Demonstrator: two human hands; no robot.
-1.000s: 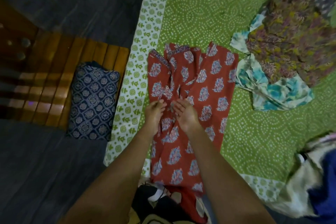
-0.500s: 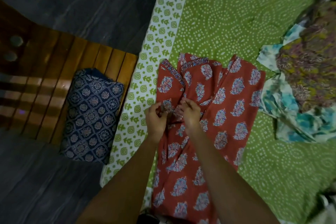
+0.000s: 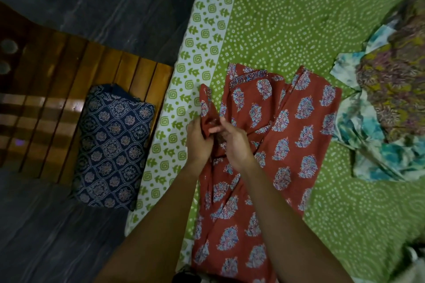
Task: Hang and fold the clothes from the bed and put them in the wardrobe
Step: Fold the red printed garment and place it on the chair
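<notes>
On the green dotted cotton bedsheet [image 3: 287, 18], near its white-bordered left edge, both forearms reach forward. The left hand [image 3: 199, 139] and right hand [image 3: 238, 146] meet, their fingers curled and pinching one bunched fold of the rust-red motif-printed cloth garment [image 3: 299, 145], which lies lengthwise, soft and creased.

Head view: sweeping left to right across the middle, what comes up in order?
wooden slatted surface → folded navy cloth → white bedsheet border → left hand → right hand, both hands gripping the red printed garment → crumpled teal-and-white cloth, partly under an olive floral cloth.
</notes>
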